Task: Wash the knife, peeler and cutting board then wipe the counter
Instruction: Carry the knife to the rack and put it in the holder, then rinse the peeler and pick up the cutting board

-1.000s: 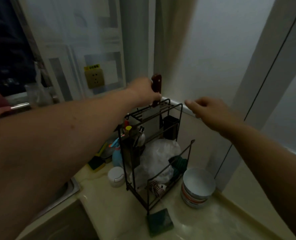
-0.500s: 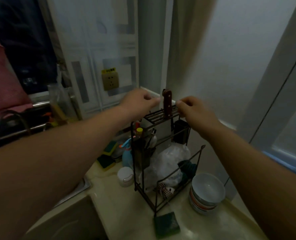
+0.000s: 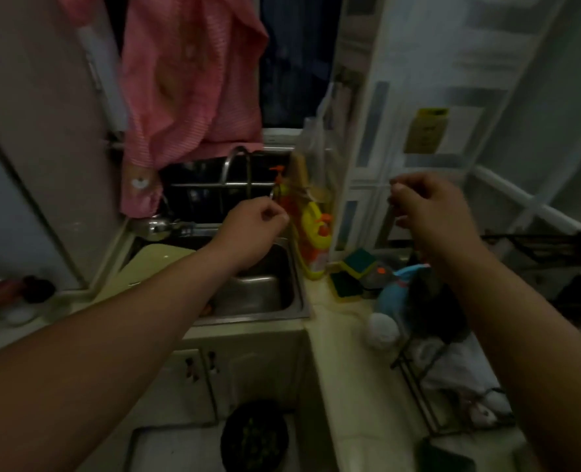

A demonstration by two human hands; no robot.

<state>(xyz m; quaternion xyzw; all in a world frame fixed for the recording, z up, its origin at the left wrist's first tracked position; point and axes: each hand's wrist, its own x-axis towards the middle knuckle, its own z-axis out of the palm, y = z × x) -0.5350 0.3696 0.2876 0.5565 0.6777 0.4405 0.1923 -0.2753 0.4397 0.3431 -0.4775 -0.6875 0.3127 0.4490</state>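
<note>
Both hands hang in the air with fingers curled toward the thumbs. The left hand [image 3: 255, 226] is over the sink [image 3: 258, 294], and the right hand [image 3: 428, 209] is over the counter [image 3: 343, 369] to the right. The blur hides whether either one pinches anything, so I cannot tell their grip. A pale green board [image 3: 152, 264] lies flat across the sink's left side, partly under the left forearm. The faucet [image 3: 236, 158] arches at the far edge. Yellow and orange bottles [image 3: 311, 226] stand just right of the sink, with green sponges [image 3: 353, 270] beside them. A wire rack [image 3: 418, 400] sits on the counter near right, under the right forearm. A pink cloth [image 3: 187, 80] hangs far left above the sink.
</note>
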